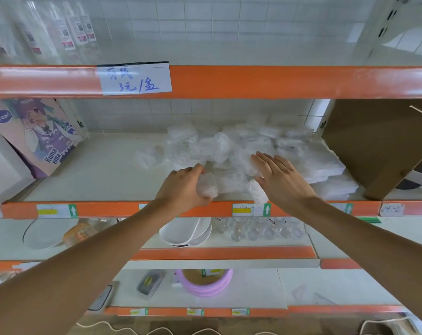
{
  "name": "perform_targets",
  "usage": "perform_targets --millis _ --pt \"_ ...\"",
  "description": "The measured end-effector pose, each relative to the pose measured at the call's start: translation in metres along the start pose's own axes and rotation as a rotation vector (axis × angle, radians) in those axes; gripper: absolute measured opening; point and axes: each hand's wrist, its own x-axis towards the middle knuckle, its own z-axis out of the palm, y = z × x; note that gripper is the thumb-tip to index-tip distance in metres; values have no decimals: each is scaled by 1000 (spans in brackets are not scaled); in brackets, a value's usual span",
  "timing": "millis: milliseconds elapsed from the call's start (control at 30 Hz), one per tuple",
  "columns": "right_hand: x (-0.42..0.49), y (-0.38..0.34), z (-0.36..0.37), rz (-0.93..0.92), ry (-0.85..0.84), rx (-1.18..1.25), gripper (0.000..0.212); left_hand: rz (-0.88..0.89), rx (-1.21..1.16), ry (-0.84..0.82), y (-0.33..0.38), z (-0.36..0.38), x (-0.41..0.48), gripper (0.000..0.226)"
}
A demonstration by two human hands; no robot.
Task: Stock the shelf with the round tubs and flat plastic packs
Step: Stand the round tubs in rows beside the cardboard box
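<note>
Tub [207, 185], film-wrapped, likely light and slippery: my left hand [183, 187] curls round its side, right hand [278, 176] spread flat over packs [243, 160].

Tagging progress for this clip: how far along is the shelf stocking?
Done: a loose heap of clear plastic-wrapped items and a stack of flat white plastic packs already sit on the white middle shelf. In hand: the left hand grips a round translucent tub at the shelf's front edge; the right hand lies flat over the heap. Left: setting that tub down; remaining stock is out of view.
</note>
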Motion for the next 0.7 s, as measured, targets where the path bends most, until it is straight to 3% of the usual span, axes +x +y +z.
perform_targets --millis 267,533,700 --pt "-19 -8 4 -5 82 -30 52 50 30 213 8 13 -12 60" --pt "-26 -20 -20 -42 85 -52 57 115 97 124 8 -3 -26 64" --pt "-32 -25 -44 -73 -2 -49 86 148 175 80 15 -38 -42 64"
